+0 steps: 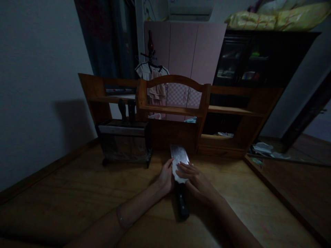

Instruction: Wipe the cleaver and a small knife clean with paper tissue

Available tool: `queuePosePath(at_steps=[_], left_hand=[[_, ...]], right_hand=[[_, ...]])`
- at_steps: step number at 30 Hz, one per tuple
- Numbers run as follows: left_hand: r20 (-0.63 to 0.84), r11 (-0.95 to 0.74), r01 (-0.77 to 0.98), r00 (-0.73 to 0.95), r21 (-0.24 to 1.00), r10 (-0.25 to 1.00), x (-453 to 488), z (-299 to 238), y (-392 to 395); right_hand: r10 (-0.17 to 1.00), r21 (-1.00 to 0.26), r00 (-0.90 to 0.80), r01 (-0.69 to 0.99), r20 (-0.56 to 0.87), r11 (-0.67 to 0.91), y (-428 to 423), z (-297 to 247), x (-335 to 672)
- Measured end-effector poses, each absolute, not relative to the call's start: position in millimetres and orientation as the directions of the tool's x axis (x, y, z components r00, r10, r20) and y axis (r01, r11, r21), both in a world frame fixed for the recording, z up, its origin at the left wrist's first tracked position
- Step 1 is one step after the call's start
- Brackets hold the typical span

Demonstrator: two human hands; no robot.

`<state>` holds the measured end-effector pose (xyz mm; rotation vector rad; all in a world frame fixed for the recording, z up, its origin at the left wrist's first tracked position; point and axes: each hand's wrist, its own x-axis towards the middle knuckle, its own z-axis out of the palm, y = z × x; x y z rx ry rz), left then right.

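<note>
The right hand [193,177] lies fingers extended on a white wipe [178,175] over a cleaver's [180,154] blade; the left hand [166,177] meets its left side, grip unclear. The cleaver's black handle [182,205] points nearward over the desk [227,193], right of a knife block [124,137].

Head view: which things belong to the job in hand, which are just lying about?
In the job:
- cleaver
- white cloth or paper
- both hands: left hand, right hand
- perhaps knife block

Just about:
- hanging clothes
- yellow bags
- wardrobe
</note>
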<state>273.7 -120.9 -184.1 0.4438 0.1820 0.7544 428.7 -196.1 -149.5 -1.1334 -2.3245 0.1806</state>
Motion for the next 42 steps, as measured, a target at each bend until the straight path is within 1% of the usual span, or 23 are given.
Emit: queuePosePath(at_steps=[5, 9, 13, 16, 17, 19, 21, 23, 26, 29, 32, 38, 42], left_hand=[[0.019, 0.638, -0.626, 0.72, 0.448, 0.694, 271, -180, -123], [0.007, 0.653, -0.598, 0.74, 0.465, 0.673, 271, -178, -124], [-0.017, 0.664, -0.578, 0.748, 0.474, 0.663, 272, -178, -123], [-0.064, 0.663, -0.542, 0.747, 0.516, 0.661, 271, -180, -123], [-0.099, 0.656, -0.528, 0.734, 0.54, 0.672, 272, -181, -123], [-0.158, 0.596, -0.528, 0.655, 0.605, 0.739, 273, -184, -125], [-0.151, 0.495, -0.552, 0.552, 0.671, 0.82, 276, -186, -128], [-0.107, 0.411, -0.563, 0.494, 0.717, 0.863, 277, -188, -130], [-0.083, 0.392, -0.543, 0.507, 0.743, 0.858, 278, -188, -132], [-0.062, 0.398, -0.544, 0.532, 0.739, 0.844, 277, -189, -132], [-0.031, 0.387, -0.555, 0.543, 0.736, 0.839, 277, -192, -130], [-0.027, 0.387, -0.575, 0.534, 0.721, 0.845, 278, -194, -130], [-0.019, 0.389, -0.569, 0.548, 0.725, 0.836, 277, -191, -131]], right_hand=[[0.793, -0.292, -0.456, 0.757, 0.404, 0.584, -190, -150, 450], [0.816, -0.3, -0.408, 0.784, 0.409, 0.543, -190, -150, 456], [0.829, -0.286, -0.39, 0.806, 0.402, 0.518, -191, -150, 456], [0.833, -0.269, -0.375, 0.822, 0.406, 0.501, -191, -150, 457], [0.837, -0.266, -0.37, 0.828, 0.404, 0.494, -191, -149, 457], [0.846, -0.259, -0.357, 0.84, 0.397, 0.476, -191, -148, 457], [0.849, -0.249, -0.344, 0.851, 0.401, 0.462, -191, -148, 457], [0.854, -0.247, -0.31, 0.866, 0.417, 0.435, -190, -149, 459], [0.884, -0.309, -0.16, 0.897, 0.439, 0.316, -187, -152, 465], [0.886, -0.436, 0.053, 0.883, 0.461, 0.175, -185, -155, 471], [0.852, -0.531, 0.186, 0.839, 0.489, 0.122, -185, -157, 474], [0.814, -0.577, 0.251, 0.807, 0.524, 0.123, -184, -159, 472], [0.804, -0.604, 0.289, 0.79, 0.52, 0.107, -182, -162, 473]])
